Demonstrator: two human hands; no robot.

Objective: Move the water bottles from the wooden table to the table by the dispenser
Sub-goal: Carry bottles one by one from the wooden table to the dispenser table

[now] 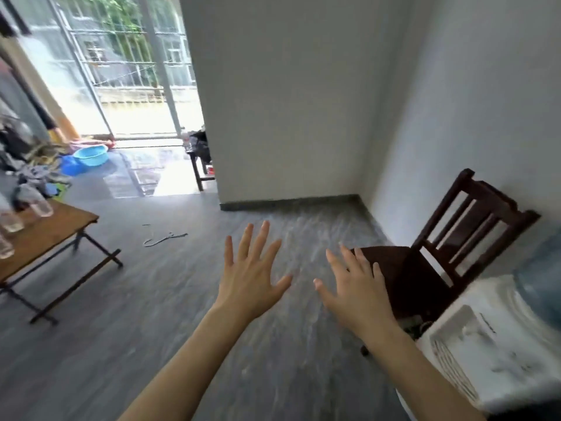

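two bare hands fill the middle of our only view, the head camera. our left hand [252,278] and right hand [355,294] both hang over the grey floor with fingers spread wide and straight, holding nothing and touching nothing, a narrow gap between the thumbs.

we take the wooden table [51,235] as our landmark. it stands far off to the left of both hands, with folding metal legs. on its top, toward the left edge of the frame, stand the water bottles [39,202]: clear plastic, blurred, upright as far as we can tell, so their long axes run vertical. three seem to show, though the frame cuts them and we cannot be sure of the count. our left hand is the nearer one to them, yet both are well apart from the table.

on the opposite side from the table, by the right edge, sits the white dispenser [485,338] carrying a blue jug [540,287], its contents unclear. a dark chair [455,238] stands just beside the dispenser. the table by the dispenser we cannot pick out.

beyond the wooden table a blue basin [91,154] lies on the floor; what is in it is hidden.

we judge the next move is a turn left toward the bottles, none carried yet.
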